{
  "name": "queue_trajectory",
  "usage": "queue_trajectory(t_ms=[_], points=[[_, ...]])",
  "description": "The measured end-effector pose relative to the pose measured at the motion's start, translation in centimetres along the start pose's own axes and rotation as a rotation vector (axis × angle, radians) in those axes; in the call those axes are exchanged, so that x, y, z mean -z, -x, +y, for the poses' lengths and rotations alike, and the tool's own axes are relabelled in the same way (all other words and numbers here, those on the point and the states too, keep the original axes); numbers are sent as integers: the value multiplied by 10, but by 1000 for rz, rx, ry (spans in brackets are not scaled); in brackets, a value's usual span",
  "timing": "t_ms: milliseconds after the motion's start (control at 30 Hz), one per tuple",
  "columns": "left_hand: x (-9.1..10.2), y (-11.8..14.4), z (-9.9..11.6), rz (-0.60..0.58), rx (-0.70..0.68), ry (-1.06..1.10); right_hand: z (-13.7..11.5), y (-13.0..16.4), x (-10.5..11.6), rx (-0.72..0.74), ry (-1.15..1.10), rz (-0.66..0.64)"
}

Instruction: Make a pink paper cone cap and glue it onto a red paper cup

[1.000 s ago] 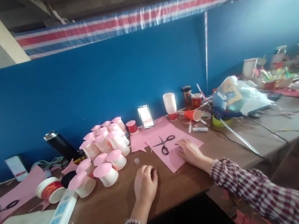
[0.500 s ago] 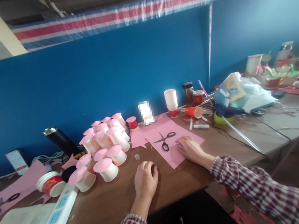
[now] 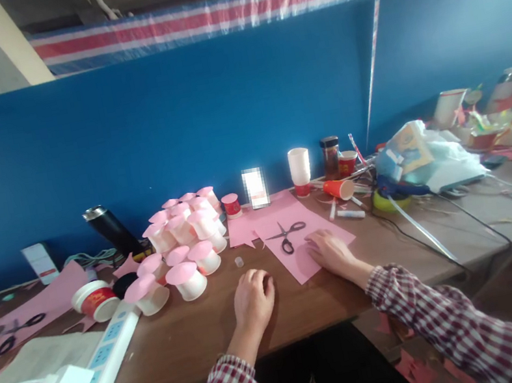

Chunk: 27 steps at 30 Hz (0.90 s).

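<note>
Checked red-and-white sleeves lead from the near edge of the wooden table (image 3: 203,339) to two hands. The left hand (image 3: 253,299) is rested knuckles-up on bare wood close to that edge, its fingers curled under loosely; nothing is seen held in it. The right hand (image 3: 330,251) is laid flat on the pink paper sheet (image 3: 301,243), fingers spread narrowly and pressed down on the sheet's right part, gripping nothing. Just beyond, the black-handled scissors (image 3: 286,237) are left lying on the same sheet, blades slightly parted, untouched by either hand. A small clear cap (image 3: 239,262) sits on the wood left of the sheet.

The step in hand is judged to be the steadying of the sheet, with cutting not begun. The next move would call for the scissors to be taken up while the paper is kept from sliding.

Farther left, a cluster of pink-topped white cups (image 3: 186,243) is gathered, with a power strip (image 3: 103,353) toward the near left corner. At the far edge a stack of white cups (image 3: 300,169) stands against the blue wall.
</note>
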<state>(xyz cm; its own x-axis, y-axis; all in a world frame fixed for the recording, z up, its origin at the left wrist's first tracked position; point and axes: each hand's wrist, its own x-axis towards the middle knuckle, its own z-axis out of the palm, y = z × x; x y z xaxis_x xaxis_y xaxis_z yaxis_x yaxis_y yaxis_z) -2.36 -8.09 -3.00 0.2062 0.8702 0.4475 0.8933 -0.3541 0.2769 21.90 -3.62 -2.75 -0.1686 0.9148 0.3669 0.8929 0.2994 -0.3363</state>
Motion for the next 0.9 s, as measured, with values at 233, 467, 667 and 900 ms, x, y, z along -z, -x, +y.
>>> queue_trajectory(t_ms=[233, 467, 667, 900], points=[[1, -1, 1, -7, 3, -8, 1, -1, -1, 0, 15, -13], [1, -1, 1, -5, -5, -3, 0, 0, 0, 5, 19, -25], [1, -1, 1, -7, 1, -6, -1, 0, 0, -2, 23, -28], [3, -1, 2, -11, 0, -5, 1, -1, -3, 1, 24, -29]])
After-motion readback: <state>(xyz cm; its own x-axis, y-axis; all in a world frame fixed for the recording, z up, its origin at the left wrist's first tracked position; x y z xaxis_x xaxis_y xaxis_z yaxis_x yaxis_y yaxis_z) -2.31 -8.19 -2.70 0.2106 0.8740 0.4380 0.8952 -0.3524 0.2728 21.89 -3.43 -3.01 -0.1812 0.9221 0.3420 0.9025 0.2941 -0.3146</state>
